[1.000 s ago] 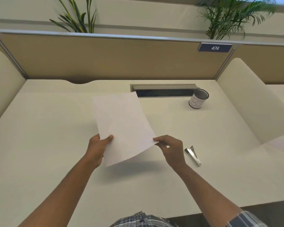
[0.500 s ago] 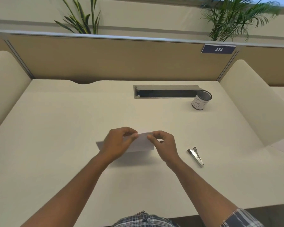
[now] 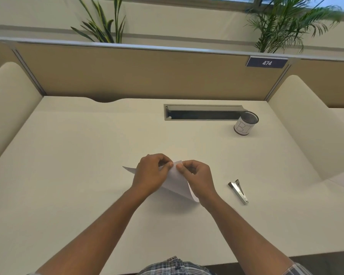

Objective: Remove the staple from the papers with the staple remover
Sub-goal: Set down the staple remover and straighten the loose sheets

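Left hand [image 3: 151, 173] and right hand [image 3: 197, 175] both pinching top corner of papers [image 3: 176, 180], held just above desk [image 3: 87, 165] centre. Staple remover [image 3: 239, 191] lying untouched at 3 o'clock of right hand; mesh cup [image 3: 246, 123] at 1 o'clock, well apart.

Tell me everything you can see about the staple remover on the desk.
The staple remover is a slim, shiny metal tool with a darker, wider head end pointing away from the person. It lies flat on the cream desk, angled, to the right of the right hand. Nothing touches it but the desk.
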`<state>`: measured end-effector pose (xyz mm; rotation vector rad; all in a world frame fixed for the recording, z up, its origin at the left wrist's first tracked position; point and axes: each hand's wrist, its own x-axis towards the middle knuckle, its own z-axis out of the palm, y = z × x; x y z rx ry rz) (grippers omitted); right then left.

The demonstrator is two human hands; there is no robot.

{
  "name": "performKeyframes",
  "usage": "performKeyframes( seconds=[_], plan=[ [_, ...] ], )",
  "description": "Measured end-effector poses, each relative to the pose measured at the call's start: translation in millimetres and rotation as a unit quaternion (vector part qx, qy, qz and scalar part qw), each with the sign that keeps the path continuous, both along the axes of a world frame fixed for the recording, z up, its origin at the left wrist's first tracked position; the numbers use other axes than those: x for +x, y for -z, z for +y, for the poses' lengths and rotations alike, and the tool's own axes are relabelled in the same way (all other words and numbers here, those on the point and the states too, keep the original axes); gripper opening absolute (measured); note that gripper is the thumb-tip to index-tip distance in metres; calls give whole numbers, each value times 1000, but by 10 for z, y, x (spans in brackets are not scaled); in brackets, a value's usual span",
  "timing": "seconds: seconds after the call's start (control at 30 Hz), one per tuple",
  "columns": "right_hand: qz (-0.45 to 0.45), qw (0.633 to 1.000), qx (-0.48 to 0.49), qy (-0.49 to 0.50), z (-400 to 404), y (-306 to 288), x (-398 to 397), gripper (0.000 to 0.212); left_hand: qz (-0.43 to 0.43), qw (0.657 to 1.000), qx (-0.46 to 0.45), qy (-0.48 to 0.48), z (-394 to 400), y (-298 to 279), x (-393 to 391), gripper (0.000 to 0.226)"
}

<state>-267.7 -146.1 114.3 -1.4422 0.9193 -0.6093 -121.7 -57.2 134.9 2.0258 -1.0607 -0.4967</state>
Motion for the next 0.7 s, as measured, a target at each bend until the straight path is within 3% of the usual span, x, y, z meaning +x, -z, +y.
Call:
performKeyframes(
  seconds=[0.4, 0.47, 0.57, 0.63, 0.7],
  plan=[
    [101, 985, -127, -54, -13, -31, -2, 15, -23, 1000, 2, -3, 67, 15, -14, 7],
    [85, 990, -112, -26, 8, -47, 3, 17, -54, 998, -25, 5, 103, 52, -44, 9],
    [32, 996, -72, 46, 18, -102, 36, 17, -125, 988, -86, -1, 179, 142, -118, 41],
    [7, 995, -52, 79, 16, -157, 78, 15, -115, 984, -134, -26, 217, 131, -204, 50],
    [-22, 995, -32, 87, 23, -205, 127, 14, -52, 986, -155, -44, 228, 141, -280, 50]
  ],
)
